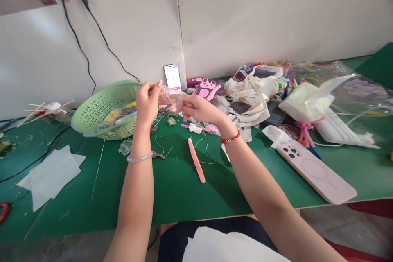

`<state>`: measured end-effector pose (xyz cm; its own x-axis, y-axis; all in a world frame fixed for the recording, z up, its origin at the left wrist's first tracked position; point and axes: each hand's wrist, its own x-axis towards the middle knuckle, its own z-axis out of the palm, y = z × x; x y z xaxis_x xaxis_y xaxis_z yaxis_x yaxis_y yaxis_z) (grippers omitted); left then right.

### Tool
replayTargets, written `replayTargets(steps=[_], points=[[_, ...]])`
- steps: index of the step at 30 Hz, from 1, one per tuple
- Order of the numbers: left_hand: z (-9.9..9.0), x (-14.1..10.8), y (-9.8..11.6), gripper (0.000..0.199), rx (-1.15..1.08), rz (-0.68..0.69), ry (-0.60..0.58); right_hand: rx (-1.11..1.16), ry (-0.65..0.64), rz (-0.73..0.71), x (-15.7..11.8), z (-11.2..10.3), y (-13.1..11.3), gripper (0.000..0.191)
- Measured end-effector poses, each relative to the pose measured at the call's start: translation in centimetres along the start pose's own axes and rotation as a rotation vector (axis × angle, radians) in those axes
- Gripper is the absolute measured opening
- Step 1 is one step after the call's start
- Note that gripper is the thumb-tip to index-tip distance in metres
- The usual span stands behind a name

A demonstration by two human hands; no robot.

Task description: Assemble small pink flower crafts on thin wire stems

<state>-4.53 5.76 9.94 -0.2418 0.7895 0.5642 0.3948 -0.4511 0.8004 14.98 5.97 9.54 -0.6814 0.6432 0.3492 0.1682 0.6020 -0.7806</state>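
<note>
Above the back of the table my left hand pinches a piece of clear plastic film, which looks like a small bag. My right hand has its fingers curled on the other side of the same plastic. Something small and orange shows at the right fingers; I cannot make out what it is. Below the hands a long pink strip with rounded ends lies on the green table. A thin pale thread loops beside it. Small pink and grey pieces behind the hands are partly hidden.
A green basket with small packets stands left. A lit phone leans on the white partition. Fabric straps, a tissue pack and a pink-cased phone lie right. Paper sheets lie left.
</note>
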Motion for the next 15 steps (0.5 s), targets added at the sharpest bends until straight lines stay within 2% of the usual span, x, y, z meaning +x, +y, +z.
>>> replayTargets(steps=[3,8,12,15], points=[[0.0,0.0,0.1,0.034,-0.060,-0.048,0.033,-0.056,0.115,-0.032,0.1,0.1,-0.3,0.024],[0.2,-0.2,0.5,0.034,-0.107,-0.087,0.006,-0.126,0.277,-0.127,0.1,0.2,-0.2,0.036],[0.4,-0.2,0.4,0.034,-0.094,-0.089,0.036,-0.212,0.392,-0.168,0.3,0.0,0.6,0.028],[0.4,-0.2,0.3,0.035,-0.086,-0.113,0.059,-0.110,0.419,-0.163,0.5,-0.2,1.2,0.023]])
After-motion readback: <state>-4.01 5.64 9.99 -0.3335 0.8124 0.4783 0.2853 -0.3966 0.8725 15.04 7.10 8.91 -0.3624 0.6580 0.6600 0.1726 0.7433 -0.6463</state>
